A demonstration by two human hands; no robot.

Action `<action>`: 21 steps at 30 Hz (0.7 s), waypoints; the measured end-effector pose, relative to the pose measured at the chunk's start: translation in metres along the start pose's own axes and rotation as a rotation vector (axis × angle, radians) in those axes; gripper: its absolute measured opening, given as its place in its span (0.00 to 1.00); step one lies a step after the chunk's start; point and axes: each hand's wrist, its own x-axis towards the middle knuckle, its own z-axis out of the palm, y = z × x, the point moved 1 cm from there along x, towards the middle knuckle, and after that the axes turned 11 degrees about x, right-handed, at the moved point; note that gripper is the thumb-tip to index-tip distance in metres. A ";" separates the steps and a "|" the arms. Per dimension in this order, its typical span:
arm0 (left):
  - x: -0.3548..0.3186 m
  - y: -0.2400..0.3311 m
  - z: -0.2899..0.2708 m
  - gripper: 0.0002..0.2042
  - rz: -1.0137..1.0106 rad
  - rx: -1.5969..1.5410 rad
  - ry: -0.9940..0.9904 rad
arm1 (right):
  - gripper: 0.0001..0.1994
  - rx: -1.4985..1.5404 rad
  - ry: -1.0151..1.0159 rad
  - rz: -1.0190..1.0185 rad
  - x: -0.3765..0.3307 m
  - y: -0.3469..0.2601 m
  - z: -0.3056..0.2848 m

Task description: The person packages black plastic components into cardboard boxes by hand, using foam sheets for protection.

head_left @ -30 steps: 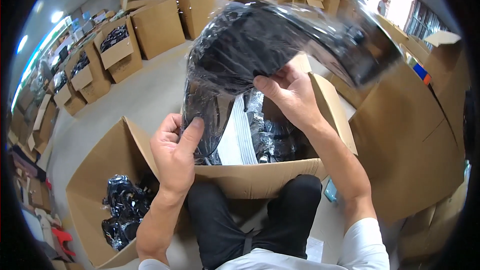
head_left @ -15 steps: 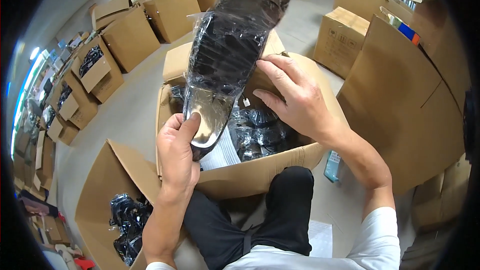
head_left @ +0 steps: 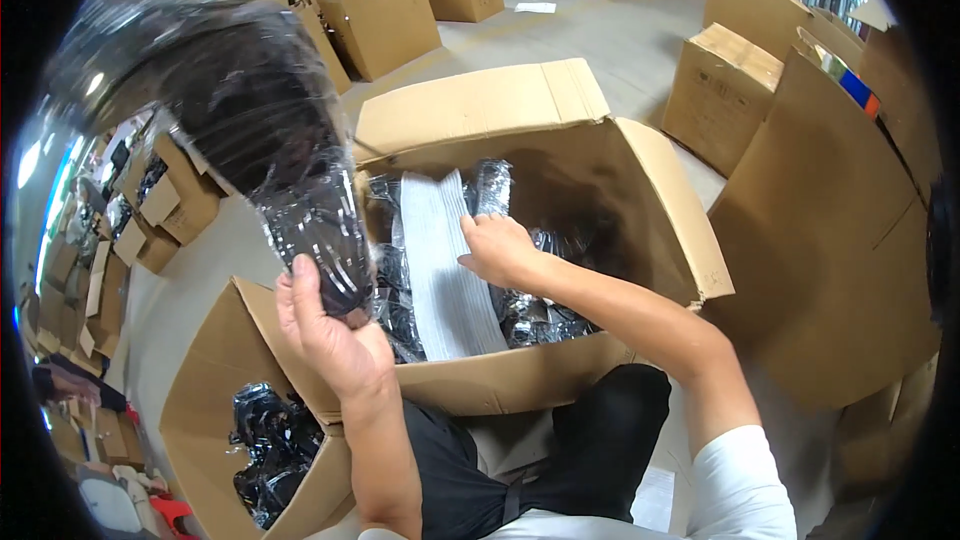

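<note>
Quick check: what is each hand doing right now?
Left hand: closed on a plastic-wrapped black item.
Right hand: open, reaching into the cardboard box, touching wrapped items.

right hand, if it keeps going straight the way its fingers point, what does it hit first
Most likely the grey ribbed sheet inside the open cardboard box: the right hand points left and down at it, apparently touching its edge already, though depth is unclear.

Head camera looks down (fisheye, close) into the open carton (head_left: pixel 670 210).
</note>
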 end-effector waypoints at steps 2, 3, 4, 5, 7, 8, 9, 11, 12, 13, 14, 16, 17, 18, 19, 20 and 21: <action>0.010 -0.016 -0.006 0.04 -0.034 0.002 0.002 | 0.25 -0.283 -0.074 0.092 0.028 0.016 0.029; 0.016 -0.024 -0.010 0.03 -0.040 -0.004 -0.002 | 0.25 -0.290 -0.077 0.082 0.040 0.028 0.046; 0.020 -0.034 -0.013 0.03 -0.078 -0.010 -0.007 | 0.26 -0.400 -0.050 0.097 0.047 0.047 0.062; 0.025 -0.041 -0.021 0.03 -0.076 -0.013 0.001 | 0.27 -0.498 -0.030 0.100 0.055 0.053 0.076; 0.027 -0.051 -0.039 0.03 -0.116 0.045 0.057 | 0.29 -0.481 -0.068 0.121 0.064 0.056 0.088; 0.029 -0.054 -0.048 0.04 -0.126 0.061 0.059 | 0.26 -0.463 -0.026 0.116 0.068 0.062 0.090; 0.032 -0.057 -0.055 0.04 -0.143 0.055 0.069 | 0.23 -0.446 0.011 0.113 0.072 0.067 0.092; 0.038 -0.063 -0.070 0.06 -0.194 0.111 0.079 | 0.24 -0.203 0.027 0.150 0.082 0.067 0.080; 0.039 -0.067 -0.069 0.07 -0.209 0.094 0.107 | 0.25 -0.057 0.202 0.074 0.079 0.077 0.070; 0.041 -0.064 -0.073 0.07 -0.236 0.113 0.111 | 0.26 0.099 0.365 -0.005 0.074 0.075 0.061; 0.041 -0.057 -0.076 0.05 -0.251 0.104 0.144 | 0.26 0.314 0.319 0.151 0.070 0.080 0.044; 0.039 -0.043 -0.074 0.05 -0.270 0.074 0.165 | 0.25 0.420 0.340 0.270 0.057 0.100 -0.009; 0.037 -0.041 -0.071 0.04 -0.275 0.056 0.156 | 0.25 0.317 0.395 0.226 0.046 0.127 -0.032; 0.035 -0.039 -0.068 0.04 -0.285 0.069 0.167 | 0.24 0.307 0.414 0.280 0.036 0.151 -0.048; 0.032 -0.036 -0.063 0.05 -0.302 0.074 0.150 | 0.23 0.297 0.435 0.331 0.023 0.174 -0.061; 0.031 -0.036 -0.057 0.05 -0.325 0.095 0.157 | 0.23 0.181 0.468 0.367 0.004 0.204 -0.066; 0.030 -0.037 -0.052 0.05 -0.344 0.118 0.164 | 0.23 0.069 0.500 0.398 -0.009 0.227 -0.067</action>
